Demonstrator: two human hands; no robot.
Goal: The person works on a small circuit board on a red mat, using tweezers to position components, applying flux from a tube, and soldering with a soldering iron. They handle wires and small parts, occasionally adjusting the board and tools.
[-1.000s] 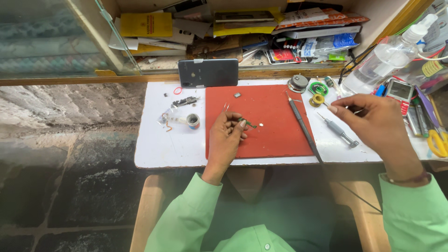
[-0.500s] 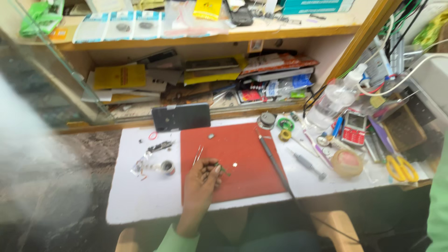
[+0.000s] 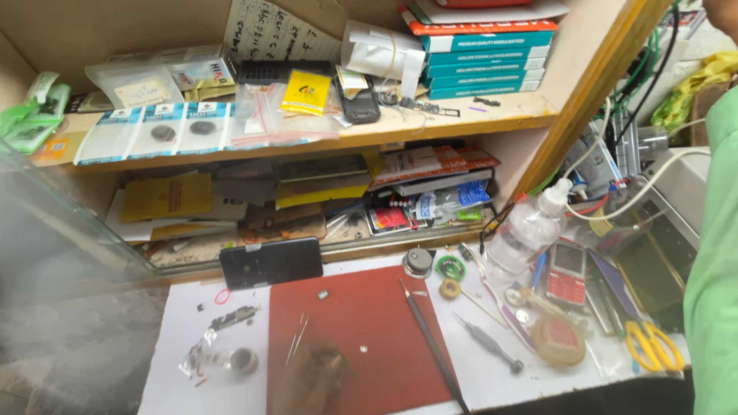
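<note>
left hand (image 3: 314, 378): low on the red mat (image 3: 369, 323), motion-blurred; fingers look curled over something small and dark, but I cannot tell whether it grips it or how far it is open.
right hand: out of view; only a green sleeve (image 3: 715, 253) shows at the far right, so its state cannot be told.
small part: under the left fingertips, too blurred to name.
tweezers (image 3: 297, 338): just up and left of the left hand, near it but apart; long axis runs away from the hand, tilted slightly right.
white speck (image 3: 364, 349): on the mat, just right of the hand.
thin probe (image 3: 430, 342): further right, long axis diagonal from near-right to far-left.
screwdriver (image 3: 492, 344): right of the probe, off the mat, lying slantwise.
phone (image 3: 270, 262): beyond the hand, at the mat's far edge, lying crosswise.
nearer hand: the left, for everything on the mat.
</note>
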